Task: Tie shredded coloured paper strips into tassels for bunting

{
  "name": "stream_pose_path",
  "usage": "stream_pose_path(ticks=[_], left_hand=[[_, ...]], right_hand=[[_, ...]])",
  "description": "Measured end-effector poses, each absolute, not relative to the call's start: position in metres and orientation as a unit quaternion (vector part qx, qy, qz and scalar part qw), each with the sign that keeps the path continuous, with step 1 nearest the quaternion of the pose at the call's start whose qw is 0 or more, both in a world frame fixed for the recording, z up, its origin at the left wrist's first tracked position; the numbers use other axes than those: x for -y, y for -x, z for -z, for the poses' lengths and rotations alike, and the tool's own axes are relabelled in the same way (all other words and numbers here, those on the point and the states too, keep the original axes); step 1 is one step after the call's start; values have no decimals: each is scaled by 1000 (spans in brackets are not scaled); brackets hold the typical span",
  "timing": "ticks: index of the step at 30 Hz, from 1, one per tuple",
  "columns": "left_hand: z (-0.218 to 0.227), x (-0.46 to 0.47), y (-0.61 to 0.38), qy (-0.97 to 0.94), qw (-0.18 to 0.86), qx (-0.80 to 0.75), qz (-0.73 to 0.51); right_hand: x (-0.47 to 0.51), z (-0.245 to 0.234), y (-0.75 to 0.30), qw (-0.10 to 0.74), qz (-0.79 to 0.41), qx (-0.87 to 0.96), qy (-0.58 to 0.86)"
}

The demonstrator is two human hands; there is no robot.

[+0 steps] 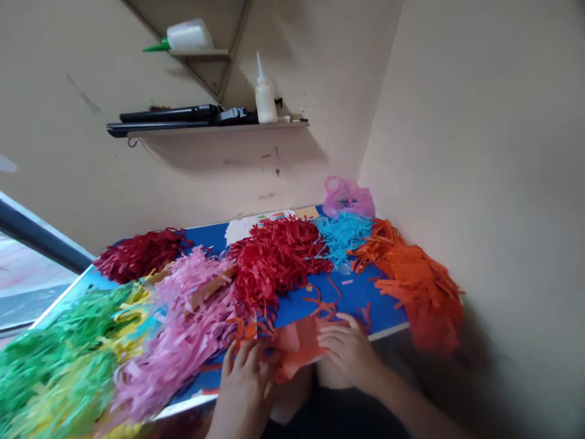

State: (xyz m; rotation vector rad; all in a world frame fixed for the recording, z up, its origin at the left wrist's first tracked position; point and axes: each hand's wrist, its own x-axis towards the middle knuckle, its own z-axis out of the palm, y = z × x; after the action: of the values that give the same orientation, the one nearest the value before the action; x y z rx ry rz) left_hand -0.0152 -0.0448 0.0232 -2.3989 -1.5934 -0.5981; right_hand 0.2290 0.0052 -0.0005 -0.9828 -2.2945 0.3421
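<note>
Looking forward and down from the head view at a blue tabletop (351, 299) set in a corner between beige walls. At bottom centre, left hand (242, 390) with fingers spread and half curled over the left end of a crumpled orange paper sheet (297, 347). Right hand (347, 353) just beside it, fingers close together and bent around the sheet's right end. Sheet gripped between both hands, just over the table's near edge, neither hand fully closed. Thin orange strips (242, 329) lying next to the left hand and across the blue.

Heaped along the table, shaggy piles of cut paper: pink (183, 329) nearest the left hand, red (274, 262) just above the sheet, dark red (139, 255) farther left, green (55, 360) and yellow (59, 405) at lower left, light blue (342, 238) at top centre, orange (420, 286) at right. Behind them, white papers (247, 230) and a pink plastic bag (348, 198). Higher on the wall, a shelf (214, 129) with a white glue bottle (265, 97) and black objects (169, 116); above it, a small corner shelf (199, 53) with a white bottle (188, 36) with a green tip.
</note>
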Motion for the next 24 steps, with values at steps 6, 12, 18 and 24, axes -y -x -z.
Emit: stream_pose_path(ticks=[6,12,18,24], left_hand=[[-22,50,-12,810,41,526,254],[1,26,-12,746,-62,601,279],[2,3,-13,711,-26,681,174],[1,-5,-16,713,-20,690,124]], right_hand=[[-16,0,-243,252,-162,870,392],[-22,-3,-233,228,-175,830,477],[-35,0,-214,212,-78,791,569],[-42,1,-211,210,-74,785,578]])
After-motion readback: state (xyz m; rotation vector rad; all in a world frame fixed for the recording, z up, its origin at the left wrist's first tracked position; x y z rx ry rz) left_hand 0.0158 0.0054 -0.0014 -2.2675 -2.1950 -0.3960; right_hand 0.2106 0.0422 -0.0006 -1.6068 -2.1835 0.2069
